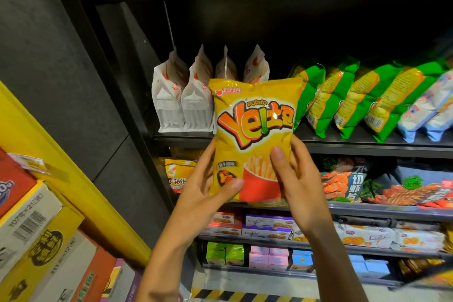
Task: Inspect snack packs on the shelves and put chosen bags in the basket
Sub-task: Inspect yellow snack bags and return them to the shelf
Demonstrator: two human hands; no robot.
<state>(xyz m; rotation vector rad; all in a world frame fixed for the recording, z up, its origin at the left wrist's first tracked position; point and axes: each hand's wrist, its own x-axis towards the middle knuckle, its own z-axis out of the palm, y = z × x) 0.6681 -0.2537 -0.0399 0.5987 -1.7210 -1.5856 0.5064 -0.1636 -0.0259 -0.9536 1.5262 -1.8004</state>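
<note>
Fingers of the left hand (pixel 206 193) and right hand (pixel 297 179) clamp the lower sides of a glossy yellow potato-stick snack bag (pixel 255 135), upright before the black shelf's front edge (pixel 367 147).

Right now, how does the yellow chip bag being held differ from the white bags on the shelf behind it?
The yellow chip bag is bright, with bold lettering and pictured fries; the white bags are pale with small red marks. The yellow bag is held up in both hands, front facing the camera; the white bags stand in a row on the shelf, untouched. Both are sealed snack packs.
</note>
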